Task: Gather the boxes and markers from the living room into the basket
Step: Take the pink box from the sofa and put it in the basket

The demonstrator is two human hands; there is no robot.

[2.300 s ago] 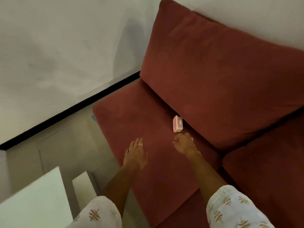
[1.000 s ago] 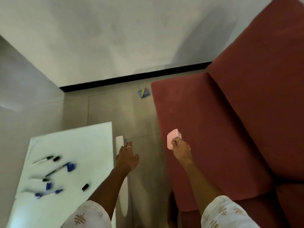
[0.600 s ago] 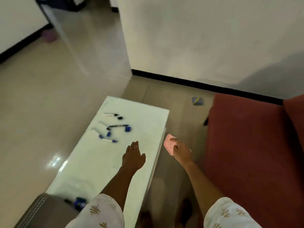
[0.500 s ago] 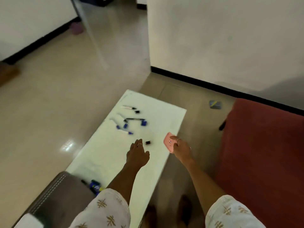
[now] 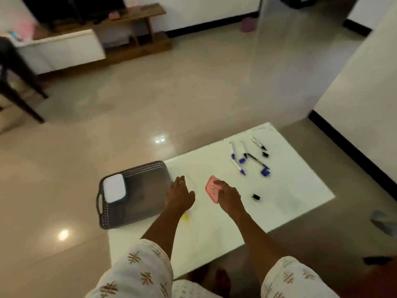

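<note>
My right hand (image 5: 228,195) holds a small pink box (image 5: 211,188) over the white table (image 5: 290,190). A grey plastic basket (image 5: 148,194) sits on the table's left end, overhanging its edge, with a white and teal box (image 5: 115,188) inside. My left hand (image 5: 180,194) hovers with fingers apart beside the basket's right rim, holding nothing. Several markers with blue and black caps (image 5: 249,157) lie scattered at the table's far right. A loose black cap (image 5: 256,197) lies right of my right hand. A small yellow thing (image 5: 185,216) peeks out beneath my left wrist.
Glossy beige floor surrounds the table. A wooden TV stand (image 5: 137,33) and a white cabinet (image 5: 62,50) stand at the back. Dark chair legs (image 5: 19,97) are at far left. A white wall corner (image 5: 354,93) rises on the right. Slippers (image 5: 383,222) lie on the floor at right.
My view has swung left from the red sofa to the table. My right hand took the pink box off the sofa and carried it over the table, near the basket.
</note>
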